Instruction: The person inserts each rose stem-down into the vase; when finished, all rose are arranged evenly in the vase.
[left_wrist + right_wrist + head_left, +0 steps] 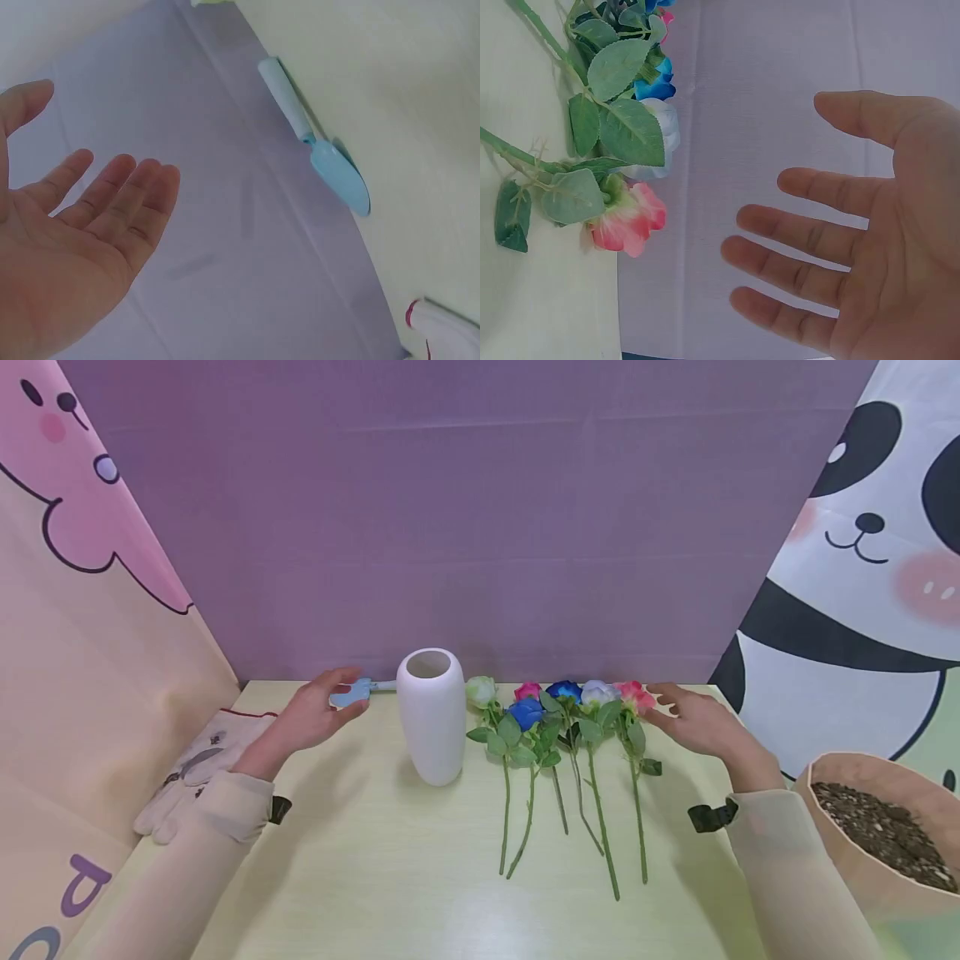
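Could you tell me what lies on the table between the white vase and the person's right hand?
In the head view, a row of artificial flowers lies between the white vase and the right hand, blooms toward the purple backdrop, stems toward the person.

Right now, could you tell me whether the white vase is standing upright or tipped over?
Upright: the white vase stands on its base on the table, mouth facing up.
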### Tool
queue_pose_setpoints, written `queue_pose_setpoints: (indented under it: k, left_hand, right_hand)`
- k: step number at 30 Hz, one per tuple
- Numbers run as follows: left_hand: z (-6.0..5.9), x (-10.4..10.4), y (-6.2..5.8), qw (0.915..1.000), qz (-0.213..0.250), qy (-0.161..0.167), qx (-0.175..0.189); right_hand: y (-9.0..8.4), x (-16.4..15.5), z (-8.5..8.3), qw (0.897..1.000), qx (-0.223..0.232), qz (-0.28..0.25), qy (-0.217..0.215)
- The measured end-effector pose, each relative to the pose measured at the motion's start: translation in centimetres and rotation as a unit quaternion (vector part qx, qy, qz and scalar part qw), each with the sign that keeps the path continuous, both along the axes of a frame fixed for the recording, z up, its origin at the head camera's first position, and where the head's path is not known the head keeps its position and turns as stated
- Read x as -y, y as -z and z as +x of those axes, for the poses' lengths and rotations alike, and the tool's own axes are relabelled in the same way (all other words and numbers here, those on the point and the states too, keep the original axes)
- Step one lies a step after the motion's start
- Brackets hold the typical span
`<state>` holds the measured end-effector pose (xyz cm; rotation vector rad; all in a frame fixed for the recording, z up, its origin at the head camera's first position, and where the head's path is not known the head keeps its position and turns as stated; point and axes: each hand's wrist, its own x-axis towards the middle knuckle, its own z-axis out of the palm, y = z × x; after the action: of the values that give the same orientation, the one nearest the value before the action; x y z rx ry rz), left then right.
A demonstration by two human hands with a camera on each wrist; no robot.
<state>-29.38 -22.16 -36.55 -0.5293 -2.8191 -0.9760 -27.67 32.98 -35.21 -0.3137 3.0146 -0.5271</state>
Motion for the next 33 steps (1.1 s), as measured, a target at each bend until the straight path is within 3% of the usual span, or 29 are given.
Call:
queue_pose_setpoints:
  k: [9, 19, 33]
  left_hand:
    - [0.2, -0.6, 0.0, 0.9971, 0.067, 0.017, 0.033]
    - [0.6, -1.2, -0.2, 0.9929, 0.100, 0.038, 0.053]
    - [0.7, -2.5, 0.6, 0.9877, 0.125, 0.059, 0.073]
  right_hand:
    - [0.8, -0.2, -0.2, 1.000, 0.009, -0.025, 0.005]
    - [1.7, -0.8, -0.6, 0.999, 0.008, -0.052, 0.002]
    - [3.7, -1.7, -1.0, 0.986, 0.078, -0.147, 0.018]
